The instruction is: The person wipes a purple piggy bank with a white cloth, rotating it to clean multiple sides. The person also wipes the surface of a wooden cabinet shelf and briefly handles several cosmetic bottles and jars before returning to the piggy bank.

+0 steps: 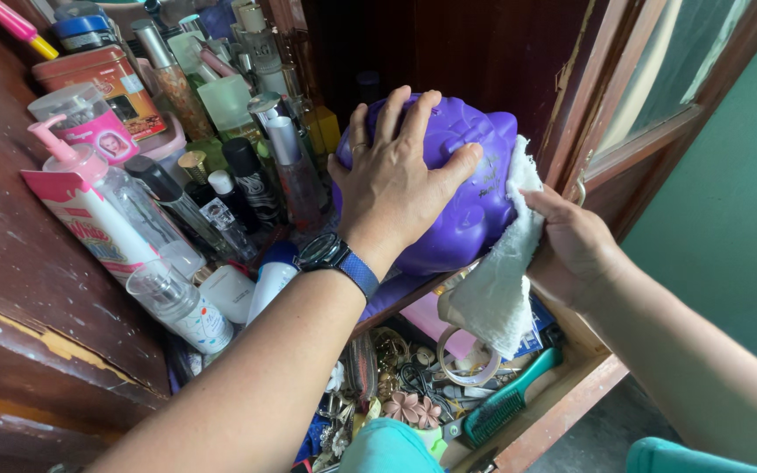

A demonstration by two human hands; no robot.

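Purple container: a moulded plastic piece, seen at centre of the head view, set on the shelf edge inside a dark wooden cabinet.
Left hand: laid flat over the top of the purple container, fingers spread and pressed down, not curled round anything; the container appears to be steadied this way so that it is not pushed along the shelf.
Right hand: seen right of centre, fingers clenched on a white cloth, which is bunched against the container's right side; the loose end is left hanging below the shelf.
Wristwatch: worn on the left wrist, dark face with a blue strap.
Bottles and tubes: crowded upright in the upper left of the frame, just beside the container, so little free shelf is left on that side.
Pump bottle: pink-topped, at far left.
Orange tin: at the top left, behind the bottles.
Drawer: open at lower centre, under the shelf; a teal hairbrush, a roll of tape and flower-shaped trinkets are lying loose in it.
Cabinet door: swung open at upper right, so the shelf is reachable.
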